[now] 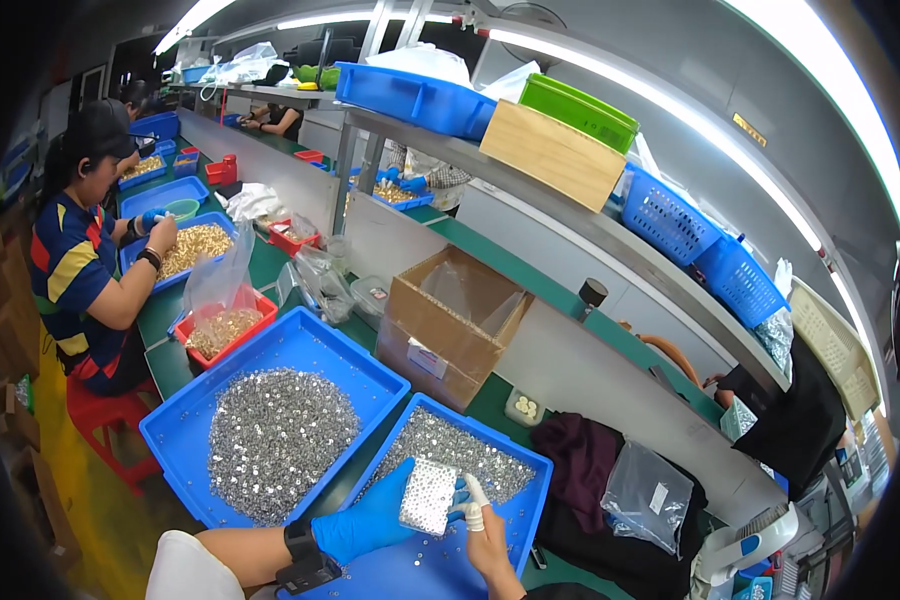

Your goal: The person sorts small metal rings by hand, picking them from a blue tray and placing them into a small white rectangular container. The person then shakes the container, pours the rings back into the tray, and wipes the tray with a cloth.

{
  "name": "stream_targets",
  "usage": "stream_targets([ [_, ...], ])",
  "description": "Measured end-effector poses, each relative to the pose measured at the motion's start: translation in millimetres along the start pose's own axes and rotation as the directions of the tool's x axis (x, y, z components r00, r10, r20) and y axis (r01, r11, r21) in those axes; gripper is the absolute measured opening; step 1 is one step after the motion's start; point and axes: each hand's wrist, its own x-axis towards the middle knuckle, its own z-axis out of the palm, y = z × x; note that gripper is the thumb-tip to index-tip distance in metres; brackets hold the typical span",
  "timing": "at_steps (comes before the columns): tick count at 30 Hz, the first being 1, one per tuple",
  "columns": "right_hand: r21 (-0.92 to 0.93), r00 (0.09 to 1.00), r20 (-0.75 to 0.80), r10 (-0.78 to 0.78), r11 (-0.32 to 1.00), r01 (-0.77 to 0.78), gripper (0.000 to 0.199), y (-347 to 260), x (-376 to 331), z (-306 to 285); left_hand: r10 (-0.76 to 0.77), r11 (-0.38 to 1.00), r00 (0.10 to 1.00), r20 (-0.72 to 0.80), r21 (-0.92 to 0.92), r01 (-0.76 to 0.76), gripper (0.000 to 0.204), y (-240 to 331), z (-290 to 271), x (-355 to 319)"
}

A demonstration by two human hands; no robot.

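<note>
My left hand [365,520], in a blue glove with a dark band at the wrist, is closed around a small whitish rectangular plate [429,497] covered with rows of small round silvery pieces. Its blue fingertips wrap the plate's right edge. Just right of that edge is my right hand [485,535], bare but for white finger cots, with fingers stretched upward; whether they touch the plate is unclear. Both hands are over a blue tray [538,490] with a heap of small silvery metal parts [462,450]. A larger blue tray [180,420] beside it holds a bigger heap [280,435].
Behind the trays stand an open cardboard box [445,345] and a red bin [265,325] with bagged parts. Dark cloth [575,460] and a clear plastic bag [648,495] lie right. A shelf [580,240] overhangs the bench. A co-worker [85,240] sits left, sorting gold-coloured parts.
</note>
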Motion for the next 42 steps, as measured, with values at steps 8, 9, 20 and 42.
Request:
stream_targets([
  [8,-0.078,1.000,-0.012,-0.007,0.997,0.006,0.047,2,3,-2,0.020,0.983,0.987,-0.158,0.185,0.010,0.059,2,20,-3],
  [9,-0.093,1.000,-0.001,0.011,0.996,-0.011,0.048,0,5,-3,0.011,0.986,0.991,-0.131,0.167,0.011,0.058,5,20,1],
  [20,-0.025,1.000,0.008,-0.004,1.000,0.005,0.047,3,7,-4,0.095,0.955,0.977,-0.193,0.294,-0.035,0.055,0,20,-6],
  [42,-0.053,0.999,0.014,-0.039,0.998,0.039,0.051,5,5,-4,0.181,0.814,0.980,-0.079,0.571,-0.105,0.044,-6,42,-12],
])
